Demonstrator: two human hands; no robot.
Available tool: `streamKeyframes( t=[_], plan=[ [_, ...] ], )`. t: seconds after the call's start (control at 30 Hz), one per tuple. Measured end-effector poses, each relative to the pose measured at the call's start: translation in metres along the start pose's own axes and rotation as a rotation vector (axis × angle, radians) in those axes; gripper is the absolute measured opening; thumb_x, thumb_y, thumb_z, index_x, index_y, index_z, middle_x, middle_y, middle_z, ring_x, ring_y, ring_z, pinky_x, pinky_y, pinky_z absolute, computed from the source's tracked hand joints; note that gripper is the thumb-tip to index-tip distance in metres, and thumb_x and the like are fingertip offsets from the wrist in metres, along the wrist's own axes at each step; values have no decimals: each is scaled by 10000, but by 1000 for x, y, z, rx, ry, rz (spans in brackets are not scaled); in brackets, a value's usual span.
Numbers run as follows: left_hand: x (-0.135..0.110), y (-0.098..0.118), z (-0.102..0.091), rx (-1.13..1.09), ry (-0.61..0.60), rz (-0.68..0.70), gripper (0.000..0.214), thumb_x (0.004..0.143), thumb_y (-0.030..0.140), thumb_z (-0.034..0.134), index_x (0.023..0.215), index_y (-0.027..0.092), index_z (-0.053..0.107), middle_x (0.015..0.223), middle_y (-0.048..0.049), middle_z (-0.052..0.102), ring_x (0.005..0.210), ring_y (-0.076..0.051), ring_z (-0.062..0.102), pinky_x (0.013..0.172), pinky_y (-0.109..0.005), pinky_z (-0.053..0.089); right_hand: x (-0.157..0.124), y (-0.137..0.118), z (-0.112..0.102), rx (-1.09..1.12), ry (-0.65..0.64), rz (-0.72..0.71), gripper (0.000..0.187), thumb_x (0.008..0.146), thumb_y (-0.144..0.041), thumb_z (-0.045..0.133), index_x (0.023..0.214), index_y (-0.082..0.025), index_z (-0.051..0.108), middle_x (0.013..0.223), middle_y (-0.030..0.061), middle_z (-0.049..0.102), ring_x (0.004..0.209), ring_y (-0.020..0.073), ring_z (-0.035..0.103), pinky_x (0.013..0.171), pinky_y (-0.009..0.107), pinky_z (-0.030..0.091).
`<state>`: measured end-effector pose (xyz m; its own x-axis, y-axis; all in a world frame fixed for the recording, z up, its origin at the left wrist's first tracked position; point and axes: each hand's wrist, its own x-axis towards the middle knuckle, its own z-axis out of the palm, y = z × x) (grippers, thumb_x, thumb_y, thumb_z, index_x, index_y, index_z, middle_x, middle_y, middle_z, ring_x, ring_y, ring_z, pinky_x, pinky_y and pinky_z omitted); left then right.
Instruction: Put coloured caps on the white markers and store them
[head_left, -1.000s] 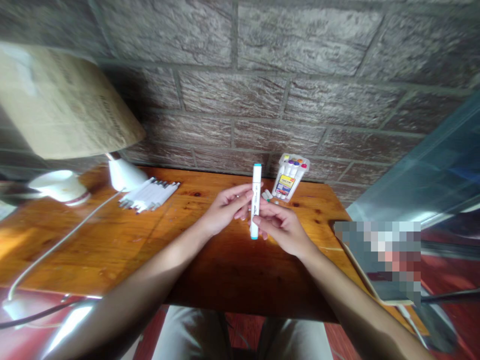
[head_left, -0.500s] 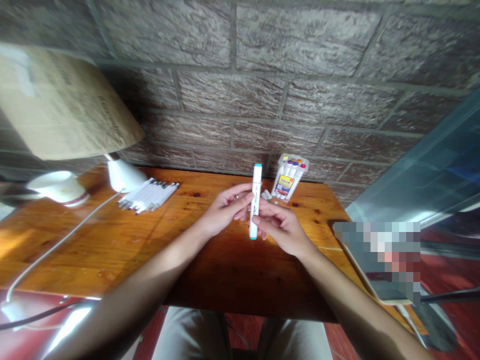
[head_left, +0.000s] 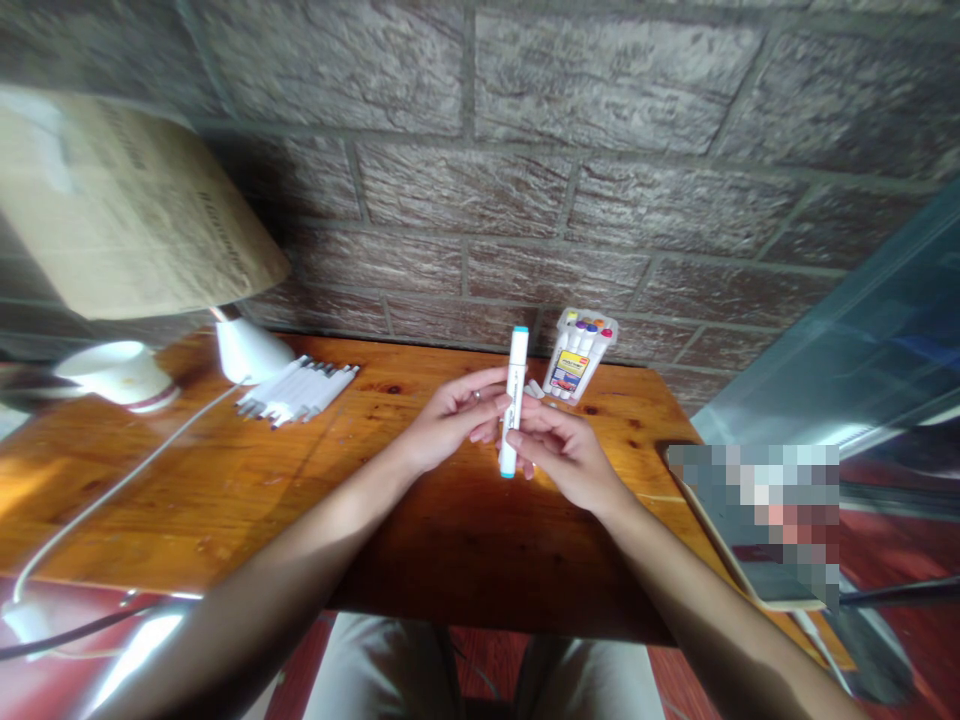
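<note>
A white marker (head_left: 516,385) with light blue ends is held nearly upright above the table, its top leaning slightly right. My left hand (head_left: 461,415) pinches its middle from the left, a ring on one finger. Lower down, my right hand (head_left: 566,450) grips the same marker between thumb and fingers. Behind my right hand stands a clear marker case (head_left: 581,350) holding several markers with coloured caps and a yellow label. Another marker (head_left: 534,388) lies partly hidden between the case and my hands.
Several white and grey markers (head_left: 300,390) lie in a row at the left, beside the lamp (head_left: 251,350). A white cup (head_left: 124,375) stands farther left. Its cord (head_left: 120,480) crosses the wooden table (head_left: 247,510). A tablet-like device (head_left: 750,530), partly pixelated, lies along the right edge. A brick wall (head_left: 517,180) rises behind.
The marker's top has tipped slightly to the right, and my left fingertips sit a little farther right and lower on it. Both hands keep their hold; everything else looks the same.
</note>
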<state>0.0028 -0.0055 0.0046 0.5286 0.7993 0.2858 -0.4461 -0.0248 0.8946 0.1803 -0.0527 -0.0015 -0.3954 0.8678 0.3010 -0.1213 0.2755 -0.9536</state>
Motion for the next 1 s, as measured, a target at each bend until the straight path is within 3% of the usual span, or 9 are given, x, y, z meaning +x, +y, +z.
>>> streamKeyframes(
  t=[0.13, 0.23, 0.4, 0.8, 1.0],
  plan=[
    [-1, 0, -1, -20, -11, -10, 431, 802, 200, 785, 1228, 220, 726, 968, -74, 766, 483, -21, 429, 485, -197, 337, 0, 0, 0, -3, 6, 2, 194, 916, -339, 678, 1037, -188, 691, 1012, 88, 760, 634, 122, 624, 521, 240, 500],
    [-1, 2, 0, -25, -14, -20, 458, 792, 173, 786, 1241, 235, 723, 1029, -89, 773, 495, -23, 442, 502, -197, 357, 0, 0, -1, -8, 9, 4, 199, 911, -349, 682, 1026, -187, 695, 1009, 89, 762, 632, 124, 625, 519, 242, 502],
    [-2, 2, 0, -28, -32, -38, 494, 782, 158, 789, 1261, 248, 713, 1054, -95, 776, 498, -25, 449, 512, -199, 373, 0, 1, -1, 2, 13, -4, 243, 908, -342, 687, 1096, -189, 690, 996, 87, 767, 629, 122, 625, 515, 235, 506],
    [-1, 2, -2, 85, -29, -64, 419, 797, 259, 802, 1208, 201, 743, 1133, -162, 761, 514, -33, 435, 506, -211, 331, 0, -1, -1, -12, 57, 30, 208, 875, -376, 722, 970, -191, 733, 876, 55, 754, 594, 128, 614, 515, 253, 509],
    [-1, 1, -1, 88, -3, -22, 439, 785, 288, 813, 1201, 174, 734, 992, -114, 778, 471, -19, 410, 464, -192, 315, 2, -2, -6, -12, 124, 35, 214, 840, -375, 763, 956, -197, 735, 752, 14, 719, 567, 115, 596, 509, 238, 496]
  ],
)
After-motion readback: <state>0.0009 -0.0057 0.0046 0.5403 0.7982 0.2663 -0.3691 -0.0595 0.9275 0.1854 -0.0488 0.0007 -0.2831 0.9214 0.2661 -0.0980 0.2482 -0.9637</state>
